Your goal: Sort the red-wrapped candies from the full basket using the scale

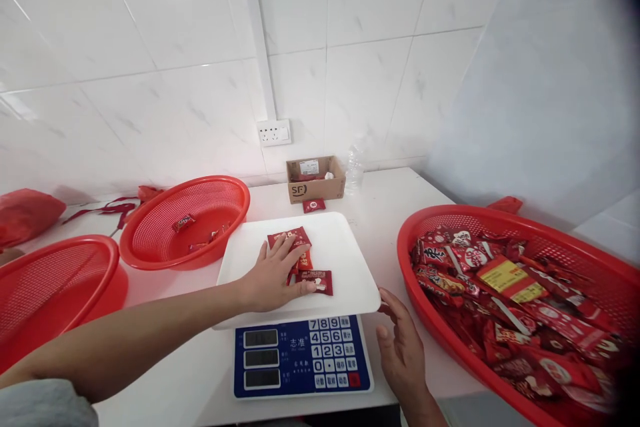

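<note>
Left hand (275, 273) lies spread, palm down, over red packets (321, 281) on the white scale pan (345, 247), just below centre. Right hand (403, 347), lower right of centre: loosely spread, at the pan's corner; contact unclear. Packet-filled red basket (585, 260) sits far right.

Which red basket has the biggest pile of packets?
The right basket, nearest the right hand. It's heaped with packets; the middle basket shows only a few, the left basket none.
</note>
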`<state>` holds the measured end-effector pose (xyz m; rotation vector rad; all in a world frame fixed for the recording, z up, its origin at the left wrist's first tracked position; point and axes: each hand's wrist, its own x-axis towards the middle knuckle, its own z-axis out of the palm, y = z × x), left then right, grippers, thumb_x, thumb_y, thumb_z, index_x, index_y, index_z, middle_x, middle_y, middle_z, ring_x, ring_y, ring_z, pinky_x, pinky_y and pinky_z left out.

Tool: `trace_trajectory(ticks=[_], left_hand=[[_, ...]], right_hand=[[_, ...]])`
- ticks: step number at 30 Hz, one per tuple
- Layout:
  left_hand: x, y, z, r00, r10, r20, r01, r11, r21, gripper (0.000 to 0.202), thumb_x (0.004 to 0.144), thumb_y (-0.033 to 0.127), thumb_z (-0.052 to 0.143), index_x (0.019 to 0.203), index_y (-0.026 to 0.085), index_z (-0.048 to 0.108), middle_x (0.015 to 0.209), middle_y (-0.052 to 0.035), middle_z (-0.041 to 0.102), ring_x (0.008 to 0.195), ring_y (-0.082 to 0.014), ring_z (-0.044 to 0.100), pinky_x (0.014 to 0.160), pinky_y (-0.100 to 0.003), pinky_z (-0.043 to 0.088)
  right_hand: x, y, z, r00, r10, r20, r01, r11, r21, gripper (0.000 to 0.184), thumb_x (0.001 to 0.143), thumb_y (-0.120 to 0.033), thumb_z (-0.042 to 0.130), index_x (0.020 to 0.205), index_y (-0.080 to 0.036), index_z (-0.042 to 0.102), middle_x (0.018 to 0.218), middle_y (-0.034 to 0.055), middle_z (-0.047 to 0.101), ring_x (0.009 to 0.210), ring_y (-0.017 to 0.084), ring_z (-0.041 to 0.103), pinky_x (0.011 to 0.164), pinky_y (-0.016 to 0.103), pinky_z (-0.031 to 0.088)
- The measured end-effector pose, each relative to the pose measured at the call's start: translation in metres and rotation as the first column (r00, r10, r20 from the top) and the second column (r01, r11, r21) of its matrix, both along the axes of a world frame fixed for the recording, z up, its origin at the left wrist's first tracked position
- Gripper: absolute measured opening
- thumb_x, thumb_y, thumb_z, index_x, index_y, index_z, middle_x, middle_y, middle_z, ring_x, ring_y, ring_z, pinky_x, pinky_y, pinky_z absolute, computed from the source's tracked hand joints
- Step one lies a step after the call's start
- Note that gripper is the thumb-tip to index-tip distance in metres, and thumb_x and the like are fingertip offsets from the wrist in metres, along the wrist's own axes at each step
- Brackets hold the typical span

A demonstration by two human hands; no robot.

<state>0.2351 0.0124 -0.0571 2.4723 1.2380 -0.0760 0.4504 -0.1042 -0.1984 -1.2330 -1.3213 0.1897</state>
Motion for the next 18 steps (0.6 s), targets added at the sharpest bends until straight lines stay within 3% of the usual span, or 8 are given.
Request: trace_trajectory(ticks=[5,8,14,18], left_hand=[[0.013,0.003,-0.011,1.000,-0.027,-0.001,0.027,0.994,0.106,0.084,0.078,0.076,0.031,0.143,0.022,0.027,0.153,-0.0159,0.012,0.140,-0.0344,0.002,0.108,-0.060,0.008],[0.014,0.010,-0.011,0.991,-0.133,-0.007,0.133,0.982,0.138,0.080,0.080,0.074,0.030,0.140,0.022,0.035,0.152,-0.0155,0.017,0.140,-0.0332,0.007,0.109,-0.057,0.009],[-0.004,0.038,-0.002,0.913,-0.406,0.048,0.402,0.913,0.074,0.073,0.077,0.068,0.048,0.139,0.031,0.036,0.152,-0.0059,0.024,0.140,-0.0276,0.013,0.113,-0.048,0.011],[-0.012,0.043,0.004,0.903,-0.428,0.048,0.426,0.904,0.039,0.077,0.075,0.067,0.053,0.140,0.033,0.032,0.152,-0.0041,0.023,0.141,-0.0294,0.008,0.112,-0.051,0.005]], right_hand=[[-0.001,-0.001,0.000,1.000,-0.013,-0.013,0.013,1.000,-0.020,0.041,0.091,-0.035,0.045,0.129,-0.021,0.045,0.118,0.0125,0.056,0.093,0.023,0.058,0.074,0.038,0.053],[-0.001,-0.001,0.002,1.000,-0.015,-0.015,0.015,1.000,-0.015,0.040,0.091,-0.034,0.045,0.129,-0.022,0.045,0.119,0.0120,0.055,0.091,0.022,0.059,0.074,0.038,0.053],[-0.002,-0.001,0.006,0.999,-0.011,-0.035,0.010,1.000,-0.017,0.040,0.091,-0.035,0.044,0.128,-0.021,0.047,0.117,0.0121,0.057,0.091,0.023,0.059,0.073,0.038,0.053],[-0.002,-0.001,0.004,0.999,-0.013,-0.047,0.012,1.000,-0.017,0.039,0.091,-0.034,0.043,0.127,-0.020,0.048,0.117,0.0127,0.057,0.090,0.022,0.059,0.073,0.038,0.053]])
